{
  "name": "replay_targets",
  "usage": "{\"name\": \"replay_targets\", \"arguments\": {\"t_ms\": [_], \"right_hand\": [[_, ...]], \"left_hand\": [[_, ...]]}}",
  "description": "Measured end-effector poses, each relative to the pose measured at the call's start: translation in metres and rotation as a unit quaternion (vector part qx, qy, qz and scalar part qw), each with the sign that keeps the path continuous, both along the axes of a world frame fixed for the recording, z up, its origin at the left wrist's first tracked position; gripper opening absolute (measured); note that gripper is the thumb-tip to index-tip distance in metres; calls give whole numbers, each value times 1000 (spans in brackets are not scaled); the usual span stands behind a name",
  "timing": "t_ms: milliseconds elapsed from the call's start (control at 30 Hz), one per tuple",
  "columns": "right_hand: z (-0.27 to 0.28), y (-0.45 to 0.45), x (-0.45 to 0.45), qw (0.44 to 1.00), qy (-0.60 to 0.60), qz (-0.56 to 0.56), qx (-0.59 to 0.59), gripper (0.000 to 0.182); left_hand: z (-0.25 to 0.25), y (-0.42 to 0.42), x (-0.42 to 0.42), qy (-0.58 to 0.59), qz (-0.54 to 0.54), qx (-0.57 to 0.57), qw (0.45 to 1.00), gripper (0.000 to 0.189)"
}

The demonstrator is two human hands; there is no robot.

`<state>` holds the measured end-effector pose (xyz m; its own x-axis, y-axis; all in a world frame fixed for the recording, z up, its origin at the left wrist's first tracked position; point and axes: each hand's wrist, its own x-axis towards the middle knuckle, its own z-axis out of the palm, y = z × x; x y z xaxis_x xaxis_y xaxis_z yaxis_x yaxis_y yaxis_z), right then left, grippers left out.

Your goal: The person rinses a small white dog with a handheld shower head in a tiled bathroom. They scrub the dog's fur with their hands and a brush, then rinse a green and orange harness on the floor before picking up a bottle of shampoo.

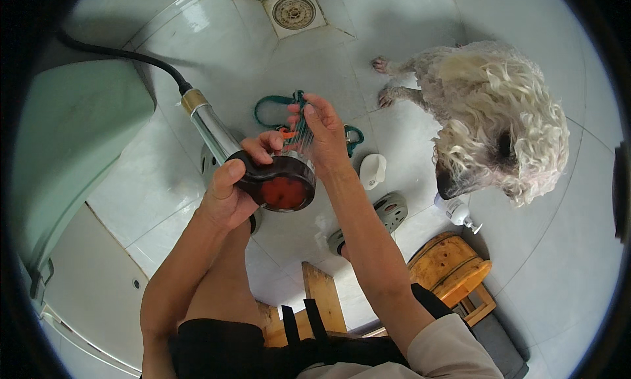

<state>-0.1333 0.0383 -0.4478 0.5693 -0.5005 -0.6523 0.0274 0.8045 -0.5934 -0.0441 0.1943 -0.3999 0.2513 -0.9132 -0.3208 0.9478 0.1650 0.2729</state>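
My left hand (230, 192) grips a shower head (246, 174) with a chrome handle, dark rim and a translucent red back. Thin jets of water leave its far face and run towards the fingers of my right hand (325, 132). That hand is raised with its fingers curled, right where a teal strap (272, 99) with orange parts appears. Whether the fingers hold the strap or it lies behind them, I cannot tell. On the right a wet, curly-coated white dog (493, 113) stands with its head lowered.
A floor drain (294, 12) lies at the top. A black hose (123, 54) runs to the upper left past a pale green basin edge (88, 118). Near my clogs (392, 209) are a white bottle (373, 171), a pump bottle (456, 210) and a wooden bucket (443, 265).
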Motion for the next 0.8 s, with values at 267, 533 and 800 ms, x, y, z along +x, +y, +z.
{"name": "replay_targets", "arguments": {"t_ms": [267, 533, 800], "right_hand": [[-3, -8, 2, 991, 122, 50, 17, 13], [-16, 17, -21, 718, 307, 201, -592, 29], [-19, -26, -21, 748, 235, 220, -581, 22]], "left_hand": [[4, 0, -2, -1, -4, 11, 1000, 38], [0, 7, 0, -9, -35, 15, 999, 36], [2, 22, -1, -22, -60, 34, 997, 36]]}}
